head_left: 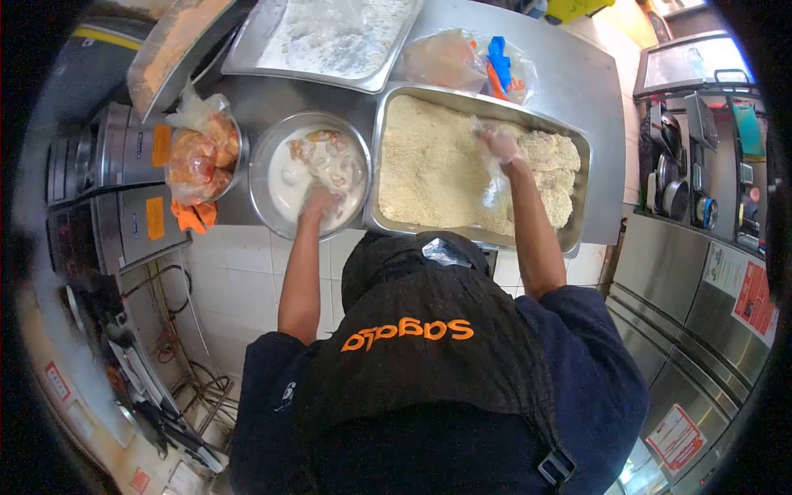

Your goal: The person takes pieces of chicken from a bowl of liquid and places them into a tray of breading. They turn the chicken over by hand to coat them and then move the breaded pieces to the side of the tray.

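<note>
A round metal bowl [262, 195] holds white liquid with pieces of meat in it. My left hand [323, 204] dips into the liquid near the bowl's front edge, its fingers mostly hidden. Over the crumb tray [483, 239], my right hand [501, 147], in a clear plastic glove, is above the pale crumbs [429, 165]; whether it holds anything is not clear. Crumb-coated pieces [554, 177] lie at the tray's right end, beside my right hand.
A tray of white flour [330, 37] stands behind the bowl. Plastic bags [445, 62] lie behind the crumb tray. On the left are a bowl with bagged meat [202, 157] and an orange cloth [195, 215]. A long container [169, 58] stands at the back left.
</note>
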The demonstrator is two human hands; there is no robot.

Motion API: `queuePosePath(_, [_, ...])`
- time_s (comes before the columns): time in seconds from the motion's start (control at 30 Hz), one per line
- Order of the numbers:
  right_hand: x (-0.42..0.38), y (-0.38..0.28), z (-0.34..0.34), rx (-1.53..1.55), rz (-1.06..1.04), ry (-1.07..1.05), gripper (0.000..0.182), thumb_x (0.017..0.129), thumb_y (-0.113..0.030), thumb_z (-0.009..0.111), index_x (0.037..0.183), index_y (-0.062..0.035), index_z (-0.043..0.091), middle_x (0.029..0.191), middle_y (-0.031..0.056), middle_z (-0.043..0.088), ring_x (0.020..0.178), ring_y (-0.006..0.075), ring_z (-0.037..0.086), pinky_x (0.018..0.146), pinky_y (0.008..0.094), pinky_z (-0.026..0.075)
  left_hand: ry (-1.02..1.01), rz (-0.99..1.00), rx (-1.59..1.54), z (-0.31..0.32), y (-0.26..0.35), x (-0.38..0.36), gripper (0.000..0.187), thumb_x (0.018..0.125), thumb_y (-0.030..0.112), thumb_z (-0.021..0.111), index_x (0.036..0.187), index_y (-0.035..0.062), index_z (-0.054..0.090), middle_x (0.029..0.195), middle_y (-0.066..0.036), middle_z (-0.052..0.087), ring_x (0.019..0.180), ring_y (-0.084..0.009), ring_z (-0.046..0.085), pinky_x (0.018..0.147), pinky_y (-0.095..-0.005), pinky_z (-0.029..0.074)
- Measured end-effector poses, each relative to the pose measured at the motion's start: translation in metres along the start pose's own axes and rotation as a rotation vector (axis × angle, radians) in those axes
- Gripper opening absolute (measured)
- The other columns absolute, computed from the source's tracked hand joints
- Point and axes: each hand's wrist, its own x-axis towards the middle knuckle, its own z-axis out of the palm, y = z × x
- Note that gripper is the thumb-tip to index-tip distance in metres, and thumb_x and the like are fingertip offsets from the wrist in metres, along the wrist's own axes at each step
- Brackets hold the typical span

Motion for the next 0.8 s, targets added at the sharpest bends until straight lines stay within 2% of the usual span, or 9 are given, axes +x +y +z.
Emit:
queuePosePath(0.2, [0.09, -0.027, 0.068, 0.255, 0.127, -0.19, 0.054, 0.08, -0.047, 0.058, 0.105, 0.0011, 0.061, 0.109, 0.0139, 0.06, 0.094, 0.0223, 0.054, 0.082, 0.0371, 0.044, 0.038, -0.105, -0.218, -0.02, 0.008, -0.008, 0.05, 0.061, 0.018, 0.071, 0.1, -0.0088, 0.055, 0.094, -0.025, 0.061, 0.092, -0.0352, 0.06, 0.079, -0.0383, 0.047])
queuePosePath(0.37, [0.065, -0.109, 0.075, -0.7, -0.16, -0.572, 0.052, 0.069, -0.055, 0.065, 0.087, -0.0067, 0.068, 0.083, 0.0146, 0.064, 0.073, 0.0227, 0.056, 0.066, 0.0356, 0.045, 0.139, 0.078, -0.601, -0.039, 0.013, -0.029, 0.04, 0.065, 0.007, 0.065, 0.102, -0.0075, 0.059, 0.093, -0.022, 0.063, 0.09, -0.0308, 0.062, 0.077, -0.0357, 0.049])
queuePosePath(0.4, [0.093, -0.043, 0.105, -0.947, -0.32, -0.396, 0.045, 0.074, -0.054, 0.059, 0.077, -0.0096, 0.069, 0.076, 0.0166, 0.064, 0.066, 0.0228, 0.057, 0.061, 0.0348, 0.045, 0.139, 0.068, -0.608, -0.049, 0.019, -0.04, 0.04, 0.065, 0.007, 0.065, 0.102, -0.0075, 0.059, 0.093, -0.022, 0.063, 0.09, -0.0308, 0.062, 0.077, -0.0357, 0.049])
queuePosePath(0.43, [0.046, -0.083, 0.099, -1.061, -0.132, -0.261, 0.046, 0.078, -0.051, 0.052, 0.091, -0.0089, 0.067, 0.094, 0.0167, 0.064, 0.082, 0.0241, 0.06, 0.068, 0.0373, 0.046, 0.117, 0.064, -0.768, -0.057, 0.023, -0.05, 0.039, 0.069, 0.007, 0.065, 0.105, -0.0056, 0.059, 0.093, -0.016, 0.064, 0.087, -0.0239, 0.062, 0.075, -0.0329, 0.05])
queuePosePath(0.47, [0.02, -0.036, 0.115, -0.914, -0.37, 0.124, 0.047, 0.081, -0.047, 0.048, 0.107, -0.0091, 0.061, 0.114, 0.0159, 0.057, 0.105, 0.028, 0.054, 0.083, 0.0431, 0.042, 0.102, 0.045, -0.938, -0.062, 0.019, -0.052, 0.037, 0.072, 0.006, 0.065, 0.108, -0.0036, 0.058, 0.093, -0.01, 0.065, 0.084, -0.0169, 0.062, 0.072, -0.0301, 0.051])
queuePosePath(0.5, [0.006, -0.033, 0.125, -0.969, -0.29, 0.228, 0.051, 0.08, -0.045, 0.049, 0.117, -0.0103, 0.054, 0.13, 0.0166, 0.044, 0.122, 0.0319, 0.04, 0.095, 0.0485, 0.032, 0.104, 0.028, -0.942, -0.056, 0.012, -0.049, 0.037, 0.072, 0.006, 0.065, 0.108, -0.0036, 0.058, 0.093, -0.01, 0.065, 0.084, -0.0169, 0.062, 0.072, -0.0301, 0.051])
queuePosePath(0.57, [-0.022, -0.055, 0.122, -0.949, -0.263, 0.28, 0.046, 0.08, -0.042, 0.05, 0.113, -0.0099, 0.057, 0.119, 0.0153, 0.052, 0.109, 0.0305, 0.048, 0.093, 0.048, 0.033, 0.284, 0.237, -1.066, -0.04, -0.003, -0.036, 0.034, 0.075, 0.002, 0.062, 0.108, -0.0019, 0.059, 0.096, -0.008, 0.064, 0.086, -0.013, 0.061, 0.075, -0.0274, 0.051])
queuePosePath(0.67, [-0.026, -0.047, 0.125, -0.963, -0.32, 0.306, 0.045, 0.074, -0.038, 0.056, 0.109, -0.0099, 0.058, 0.115, 0.0169, 0.054, 0.107, 0.0312, 0.049, 0.087, 0.0486, 0.036, 0.178, 0.013, -0.868, -0.053, 0.0, -0.046, 0.034, 0.076, 0.003, 0.062, 0.11, -0.0023, 0.058, 0.1, -0.007, 0.063, 0.088, -0.0128, 0.06, 0.078, -0.0273, 0.051])
queuePosePath(0.8, [-0.009, -0.043, 0.114, -0.817, -0.327, 0.287, 0.037, 0.081, -0.035, 0.05, 0.103, -0.0068, 0.06, 0.107, 0.0167, 0.058, 0.102, 0.0324, 0.052, 0.086, 0.0484, 0.038, 0.329, 0.152, -0.985, -0.05, -0.005, -0.036, 0.033, 0.073, -0.004, 0.052, 0.105, -0.0026, 0.06, 0.097, -0.012, 0.065, 0.087, -0.019, 0.062, 0.077, -0.0299, 0.048])
